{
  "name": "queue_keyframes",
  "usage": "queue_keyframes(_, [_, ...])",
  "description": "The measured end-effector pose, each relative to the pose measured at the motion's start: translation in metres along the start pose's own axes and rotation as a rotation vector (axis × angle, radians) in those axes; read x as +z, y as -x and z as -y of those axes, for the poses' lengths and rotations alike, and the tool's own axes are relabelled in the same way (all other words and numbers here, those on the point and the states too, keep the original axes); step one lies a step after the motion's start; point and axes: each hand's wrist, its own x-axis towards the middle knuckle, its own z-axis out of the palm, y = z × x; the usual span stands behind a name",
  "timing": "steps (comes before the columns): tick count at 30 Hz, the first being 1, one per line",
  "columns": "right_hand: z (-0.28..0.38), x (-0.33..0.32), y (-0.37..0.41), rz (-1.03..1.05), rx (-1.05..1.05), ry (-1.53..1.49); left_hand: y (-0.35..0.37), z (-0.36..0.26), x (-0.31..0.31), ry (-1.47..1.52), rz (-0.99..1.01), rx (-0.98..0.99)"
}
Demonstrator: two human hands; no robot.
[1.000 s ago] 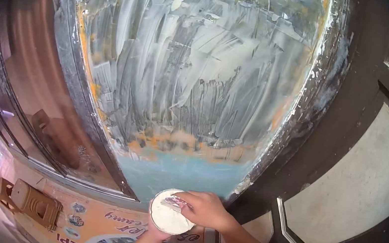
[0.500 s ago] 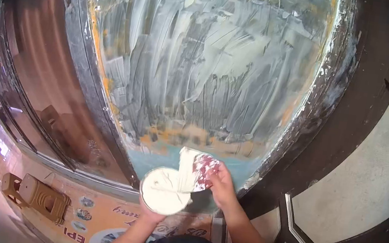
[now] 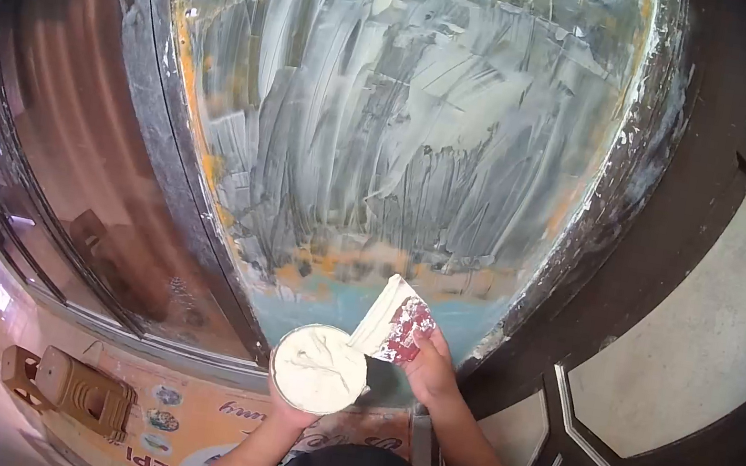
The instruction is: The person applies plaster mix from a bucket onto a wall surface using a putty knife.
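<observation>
A round tub (image 3: 320, 370) of creamy white paste rests in my left hand (image 3: 291, 411), whose fingers are mostly hidden beneath and behind it. My right hand (image 3: 432, 369) grips a red spreader (image 3: 408, 330) smeared with white, its paste-covered edge pointing up and left. The spreader's lower corner is close to the tub's right rim. Beyond both hands stands a panel (image 3: 387, 139) streaked with grey and white paste, with orange patches along its sides and a blue-green band at the bottom.
Brown stools (image 3: 84, 391) stand at the lower left, beside an orange printed banner (image 3: 202, 405). A dark frame with glass (image 3: 105, 154) borders the panel on the left. Dark wood with pale insets (image 3: 674, 346) is on the right.
The spreader has lifted out of the paste and tilted, its top edge now further right. My right hand has turned with it. The tub has barely moved.
</observation>
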Motion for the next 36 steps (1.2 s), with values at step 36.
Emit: queue_keyframes(36, [0.368, 0.193, -0.083, -0.535, -2.098, 2.02, 0.015, -0.023, -0.036, -0.212, -0.024, 0.04])
